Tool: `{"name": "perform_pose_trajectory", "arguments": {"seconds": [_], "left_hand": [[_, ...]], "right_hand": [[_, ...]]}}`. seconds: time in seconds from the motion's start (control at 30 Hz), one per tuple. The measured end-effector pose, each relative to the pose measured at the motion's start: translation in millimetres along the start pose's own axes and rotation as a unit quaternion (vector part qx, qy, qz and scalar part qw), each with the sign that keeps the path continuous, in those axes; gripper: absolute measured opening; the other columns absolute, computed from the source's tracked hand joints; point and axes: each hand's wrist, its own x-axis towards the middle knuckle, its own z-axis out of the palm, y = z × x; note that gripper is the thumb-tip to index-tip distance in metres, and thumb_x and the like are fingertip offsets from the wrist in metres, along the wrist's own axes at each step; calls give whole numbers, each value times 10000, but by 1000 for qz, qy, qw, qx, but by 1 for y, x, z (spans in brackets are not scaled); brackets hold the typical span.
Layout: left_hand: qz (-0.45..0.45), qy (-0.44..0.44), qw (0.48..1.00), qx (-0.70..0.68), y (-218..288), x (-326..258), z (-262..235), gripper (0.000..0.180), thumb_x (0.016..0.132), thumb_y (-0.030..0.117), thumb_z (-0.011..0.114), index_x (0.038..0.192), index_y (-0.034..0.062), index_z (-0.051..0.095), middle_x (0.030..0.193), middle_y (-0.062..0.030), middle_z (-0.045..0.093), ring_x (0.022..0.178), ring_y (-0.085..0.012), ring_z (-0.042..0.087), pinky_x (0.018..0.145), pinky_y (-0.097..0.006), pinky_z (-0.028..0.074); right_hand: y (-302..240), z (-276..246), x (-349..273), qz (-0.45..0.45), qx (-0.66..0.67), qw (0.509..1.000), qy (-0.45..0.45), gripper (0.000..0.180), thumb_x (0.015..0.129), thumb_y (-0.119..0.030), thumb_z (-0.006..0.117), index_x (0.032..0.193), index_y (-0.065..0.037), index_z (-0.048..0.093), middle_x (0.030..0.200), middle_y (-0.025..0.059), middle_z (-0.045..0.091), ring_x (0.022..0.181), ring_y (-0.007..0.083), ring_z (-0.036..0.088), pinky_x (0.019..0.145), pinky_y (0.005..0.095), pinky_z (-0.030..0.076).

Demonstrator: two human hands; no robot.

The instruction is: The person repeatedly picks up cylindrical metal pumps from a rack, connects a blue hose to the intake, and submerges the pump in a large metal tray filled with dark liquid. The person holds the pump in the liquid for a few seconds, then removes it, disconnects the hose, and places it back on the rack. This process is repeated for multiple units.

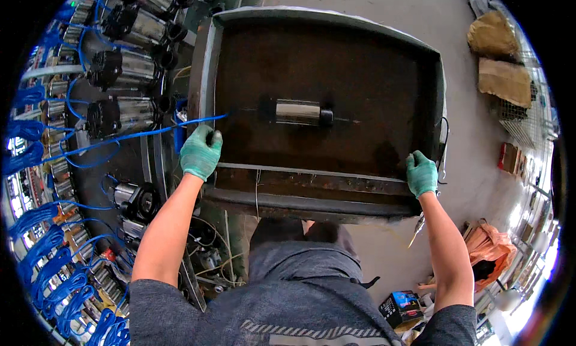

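Note:
A dark metal tank (204, 76) stands in front of me, and a steel cylindrical motor or pump with black ends (298, 111) lies in its middle, seemingly under dark liquid. My left hand (201, 153), in a green glove, is at the tank's left rim with fingers curled over it. Just above that hand, a blue cable (180, 125) crosses the rim and ends from view inside the tank. My right hand (422, 175), gloved alike, is at the near right corner, its fingers bent over the rim and their tips hidden. Both hands are apart from the cylinder.
Several similar steel and black pumps (129, 67) line the left side, with coiled blue cables (45, 226) beyond them. A thin probe or clip (417, 226) hangs at the tank's right front. On the right floor are brown sacks (504, 82), an orange bag (489, 247) and a box (401, 310).

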Motion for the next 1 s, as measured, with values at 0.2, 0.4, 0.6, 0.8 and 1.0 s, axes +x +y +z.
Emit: {"name": "perform_pose_trajectory", "arguments": {"seconds": [0.2, 0.4, 0.6, 0.8, 1.0], "left_hand": [[42, -30, 996, -79, 10, 20, -5, 151, 935, 152, 709, 1046, 55, 677, 929, -130, 696, 820, -278, 676, 766, -384, 539], [130, -115, 976, -135, 113, 34, 43, 196, 941, 102, 669, 1127, 42, 659, 1025, -159, 709, 953, -278, 690, 859, -379, 536], [22, -229, 960, -161, 173, 43, 118, 198, 978, 143, 641, 1134, 22, 621, 987, -158, 704, 883, -294, 701, 780, -408, 541], [-198, -314, 877, -304, 209, 61, 151, 166, 1011, 158, 614, 1157, 79, 599, 952, -92, 692, 747, -197, 680, 573, -348, 525], [-217, -345, 854, -324, 228, 60, 160, 207, 1008, 164, 641, 1173, 65, 562, 952, -96, 689, 702, -195, 693, 554, -319, 511]], "right_hand": [[-8, -6, -2, 38, 9, 999, -14, 276, 984, -359, 586, 955, -99, 674, 874, 248, 689, 871, 505, 640, 742, 588, 506], [-11, -10, -4, 37, -15, 999, 5, 298, 990, -378, 561, 960, -103, 672, 957, 214, 720, 923, 467, 670, 798, 569, 533], [-11, -17, -6, 60, -22, 998, -11, 303, 996, -387, 545, 979, -115, 678, 955, 208, 725, 922, 447, 684, 811, 567, 538], [-10, -18, -4, 52, 4, 999, 10, 277, 987, -353, 564, 939, -106, 680, 918, 192, 725, 882, 433, 687, 779, 552, 543], [-5, -16, -5, 58, 13, 998, 1, 296, 996, -360, 530, 999, -115, 696, 993, 166, 741, 941, 397, 702, 833, 523, 559]]}}
